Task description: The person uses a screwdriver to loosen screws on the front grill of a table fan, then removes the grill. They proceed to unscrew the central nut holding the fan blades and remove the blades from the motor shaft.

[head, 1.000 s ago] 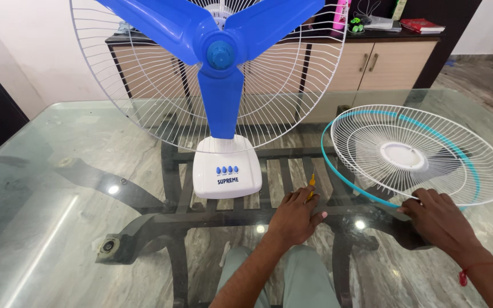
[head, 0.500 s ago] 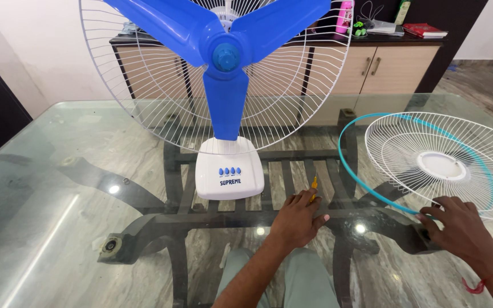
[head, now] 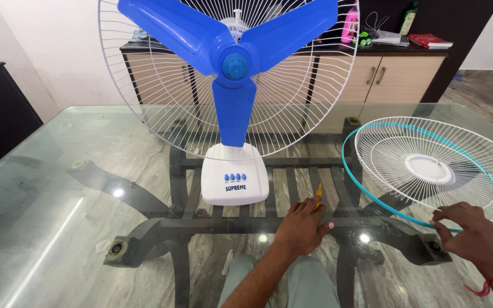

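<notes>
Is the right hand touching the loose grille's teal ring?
Touching. The head view shows the right hand's fingertips pinching the teal ring at the near edge of the loose grille.

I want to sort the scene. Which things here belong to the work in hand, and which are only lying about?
In the work:
- left hand on a yellow screwdriver
- right hand at the rim of the loose fan guard
- table fan with blue blades, front uncovered

Lying about:
- pink bottle
- red book
- cupboard
</notes>
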